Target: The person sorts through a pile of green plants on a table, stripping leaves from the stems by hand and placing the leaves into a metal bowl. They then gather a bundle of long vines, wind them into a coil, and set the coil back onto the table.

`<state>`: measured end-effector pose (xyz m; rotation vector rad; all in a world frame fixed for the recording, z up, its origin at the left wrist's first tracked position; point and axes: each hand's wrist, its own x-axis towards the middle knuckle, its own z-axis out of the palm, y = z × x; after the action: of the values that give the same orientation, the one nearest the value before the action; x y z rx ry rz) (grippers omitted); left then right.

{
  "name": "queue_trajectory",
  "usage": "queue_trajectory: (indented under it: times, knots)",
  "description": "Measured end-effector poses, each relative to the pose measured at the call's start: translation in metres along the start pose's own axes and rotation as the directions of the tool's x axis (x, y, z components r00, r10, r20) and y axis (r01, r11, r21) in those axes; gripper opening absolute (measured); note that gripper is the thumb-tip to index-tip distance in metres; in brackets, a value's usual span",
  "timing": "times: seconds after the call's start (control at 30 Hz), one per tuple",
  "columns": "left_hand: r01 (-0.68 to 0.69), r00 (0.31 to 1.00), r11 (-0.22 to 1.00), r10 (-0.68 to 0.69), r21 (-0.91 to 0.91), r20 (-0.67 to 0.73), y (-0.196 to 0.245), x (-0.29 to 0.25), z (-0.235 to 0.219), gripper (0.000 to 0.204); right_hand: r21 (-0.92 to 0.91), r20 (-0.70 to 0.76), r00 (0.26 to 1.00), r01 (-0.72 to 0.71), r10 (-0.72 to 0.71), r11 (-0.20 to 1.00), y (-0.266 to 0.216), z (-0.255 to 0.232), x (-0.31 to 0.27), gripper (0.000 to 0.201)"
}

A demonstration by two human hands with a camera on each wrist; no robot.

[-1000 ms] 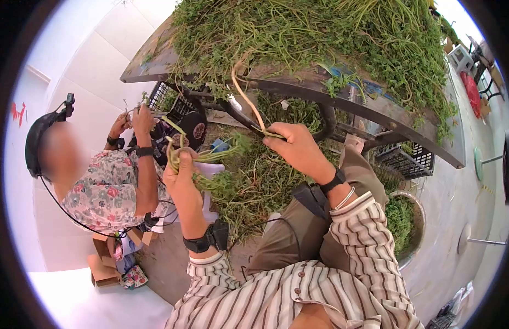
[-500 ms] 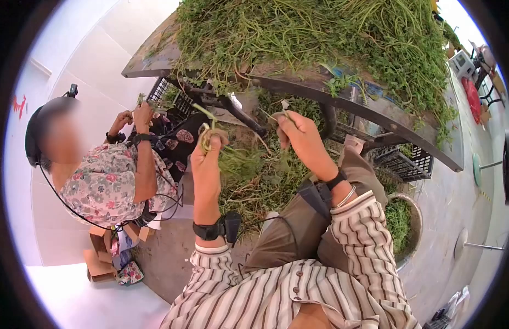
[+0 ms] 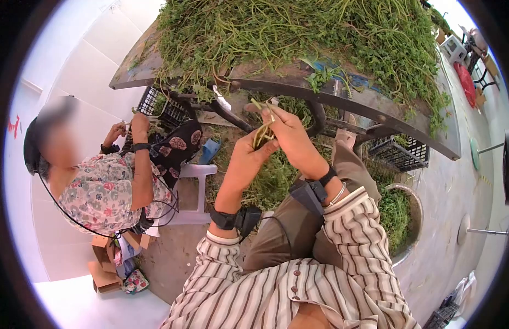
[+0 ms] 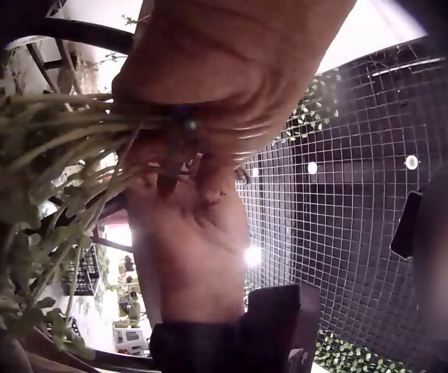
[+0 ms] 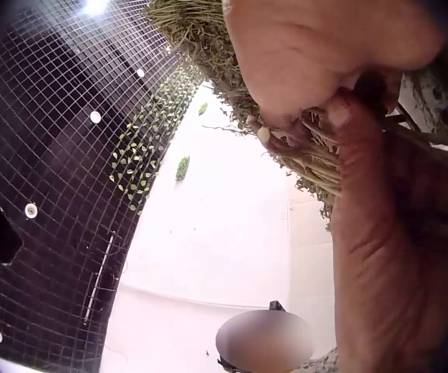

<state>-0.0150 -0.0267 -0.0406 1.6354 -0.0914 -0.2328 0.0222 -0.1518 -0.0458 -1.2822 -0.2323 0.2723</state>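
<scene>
In the head view the left hand (image 3: 244,160) grips a bunch of green stems (image 3: 263,134), its leafy part hanging below the fingers. Meeting it from the right, the right hand (image 3: 292,140) pinches stem ends at the top of the same bunch. The left wrist view shows the stems (image 4: 61,128) spreading out to the left from between the hands. In the right wrist view the stems (image 5: 313,159) pass between the two hands, and the fingers partly hide them.
A table (image 3: 342,98) heaped with greens (image 3: 298,33) stands in front. Under it are black crates (image 3: 400,153) and more greens. A person in a floral shirt (image 3: 109,181) sits at the left by a white stool (image 3: 197,189). A round container (image 3: 416,219) of greens stands at the right.
The left hand has moved right with its bunch and now meets the right hand. The pale stem that the right hand held a second ago is no longer in it.
</scene>
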Motion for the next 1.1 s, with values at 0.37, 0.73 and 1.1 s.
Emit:
queue_trajectory:
  times: [0.37, 0.73, 1.1]
  knots:
    - [-0.055, 0.834, 0.947, -0.131, -0.316, -0.536, -0.032, 0.026, -0.07, 0.02, 0.081, -0.08, 0.991, 0.115, -0.108, 0.99, -0.006, -0.015, 0.0, 0.033]
    - [-0.146, 0.842, 0.96, -0.006, -0.24, -0.539, -0.051, 0.033, -0.083, 0.013, -0.2, -0.127, 0.968, 0.188, -0.216, 0.961, 0.007, -0.014, 0.005, 0.027]
    - [-0.276, 0.908, 0.792, 0.029, -0.544, -0.418, 0.001, 0.014, -0.057, 0.017, -0.32, -0.12, 0.944, 0.256, -0.307, 0.912, 0.006, -0.019, 0.004, 0.025]
